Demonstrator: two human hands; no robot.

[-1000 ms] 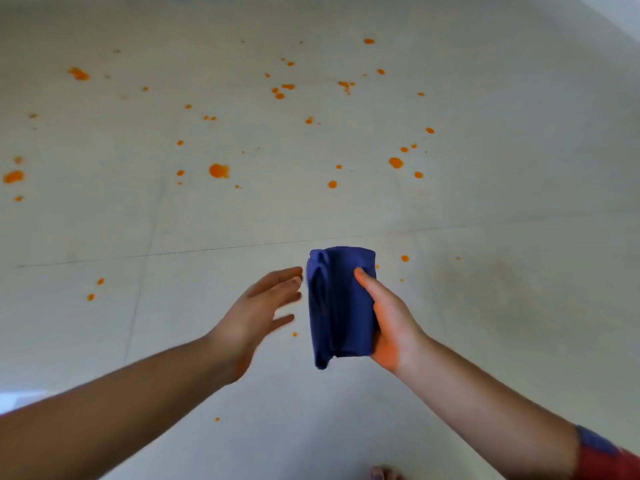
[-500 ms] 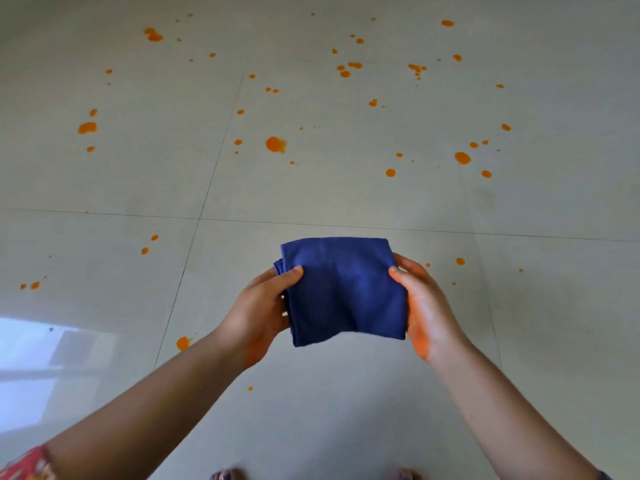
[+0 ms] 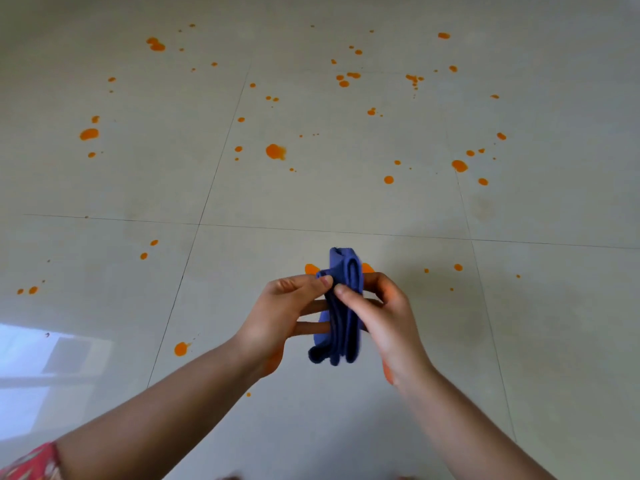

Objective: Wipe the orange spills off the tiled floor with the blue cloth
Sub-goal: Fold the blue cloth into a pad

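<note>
Blue cloth [image 3: 341, 327], one piece folded into several layers, stands edge-on just below the frame's centre, held up over the tiled floor [image 3: 346, 202]. Two hands grasp it: the left hand [image 3: 277, 306] pinches it between thumb and fingers from the left, and the right hand [image 3: 384, 317] does the same from the right. Orange spills [image 3: 275, 151] dot the floor by the dozen, too many to count exactly, mostly across the upper half.

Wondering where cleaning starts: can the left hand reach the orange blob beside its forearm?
Probably yes: only bare floor lies between left hand and blob, though it and the right hand grip the blue cloth.
</note>
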